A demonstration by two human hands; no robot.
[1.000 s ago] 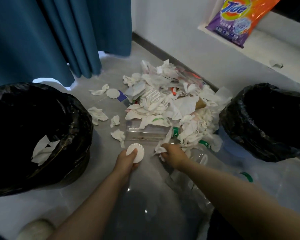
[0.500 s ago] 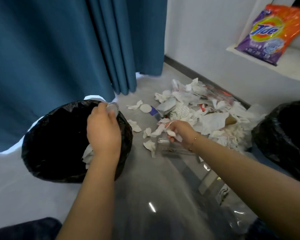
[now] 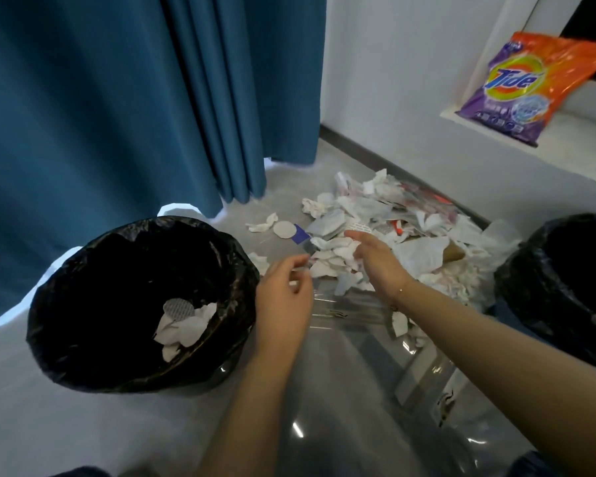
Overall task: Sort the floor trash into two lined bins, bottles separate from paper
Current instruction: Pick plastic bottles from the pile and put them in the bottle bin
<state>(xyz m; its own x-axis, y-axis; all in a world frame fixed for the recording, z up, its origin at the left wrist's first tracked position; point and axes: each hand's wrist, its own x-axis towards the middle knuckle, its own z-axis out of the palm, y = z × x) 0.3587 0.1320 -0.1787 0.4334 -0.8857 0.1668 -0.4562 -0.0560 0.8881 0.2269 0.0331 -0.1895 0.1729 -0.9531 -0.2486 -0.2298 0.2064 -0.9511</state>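
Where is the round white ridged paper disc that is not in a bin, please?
The round white paper disc lies on the grey floor at the pile's left edge, between a crumpled tissue and a blue-labelled packet.

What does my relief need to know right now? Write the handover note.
Left hand: empty, fingers loosely curled, beside the left bin.
Right hand: open, over the pile, holding nothing.
Done: a few paper scraps lie in the left bin.
Right bin: contents not visible.
Left: most paper still on the floor; a clear bottle lies by the hands.
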